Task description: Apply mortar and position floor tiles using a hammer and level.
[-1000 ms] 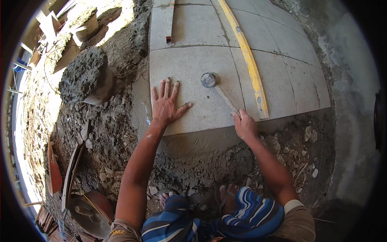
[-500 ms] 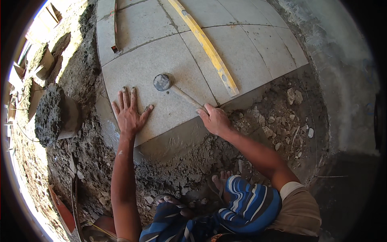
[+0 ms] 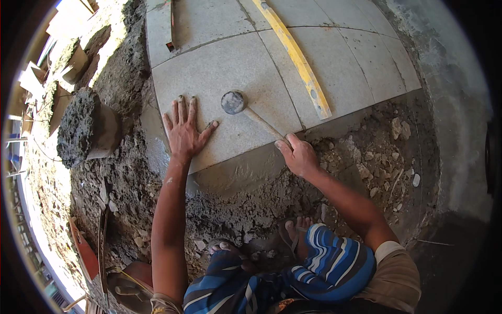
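Observation:
My left hand (image 3: 185, 131) lies spread on a pale square tile (image 3: 235, 65) at its near left corner, fingertips dusted with mortar. My right hand (image 3: 297, 154) grips the wooden handle of a rubber mallet. The mallet's dark round head (image 3: 234, 102) is over the same tile, right of my left hand; whether it touches the surface I cannot tell. A yellow level (image 3: 293, 52) lies on the adjoining tiles to the right, and a narrow metal bar (image 3: 170, 26) lies farther back. Wet mortar (image 3: 225, 178) runs along the tiles' near edge.
Buckets heaped with mortar (image 3: 102, 128) stand on rough ground at the left. A red-bladed tool (image 3: 83, 246) and a dark pan (image 3: 138, 272) lie low left. Rubble (image 3: 376, 167) is at the right, beside a concrete strip (image 3: 457, 131). My sandalled feet (image 3: 300, 233) are below.
The view has shifted and turned slightly, moving the scene left and then partly back right. My left hand stays flat on the tile and my right hand keeps its hold on the mallet.

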A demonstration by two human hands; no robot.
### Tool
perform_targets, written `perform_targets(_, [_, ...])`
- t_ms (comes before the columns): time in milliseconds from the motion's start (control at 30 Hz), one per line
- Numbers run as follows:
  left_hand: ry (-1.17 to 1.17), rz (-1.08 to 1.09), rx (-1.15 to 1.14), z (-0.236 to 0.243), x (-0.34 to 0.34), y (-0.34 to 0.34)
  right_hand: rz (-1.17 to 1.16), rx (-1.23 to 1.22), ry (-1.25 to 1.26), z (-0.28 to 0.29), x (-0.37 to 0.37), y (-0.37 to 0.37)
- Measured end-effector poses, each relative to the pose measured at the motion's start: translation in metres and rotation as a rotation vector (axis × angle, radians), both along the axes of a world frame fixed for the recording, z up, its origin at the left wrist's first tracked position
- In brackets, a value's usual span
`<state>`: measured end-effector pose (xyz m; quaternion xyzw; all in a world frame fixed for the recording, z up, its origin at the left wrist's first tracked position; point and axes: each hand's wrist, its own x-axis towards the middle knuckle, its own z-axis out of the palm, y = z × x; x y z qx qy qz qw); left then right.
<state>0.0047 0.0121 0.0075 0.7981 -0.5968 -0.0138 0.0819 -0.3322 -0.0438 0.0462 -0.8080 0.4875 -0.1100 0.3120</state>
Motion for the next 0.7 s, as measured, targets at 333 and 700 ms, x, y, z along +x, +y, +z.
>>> perform_targets(333, [0.020,0.004,-0.033,-0.001,0.008,0.011,-0.046,-0.040,-0.023,-0.004,0.011,-0.009])
perform_targets(700, [0.008,0.015,-0.015,-0.001,0.009,0.010,-0.197,0.061,-0.127,-0.007,-0.020,-0.009])
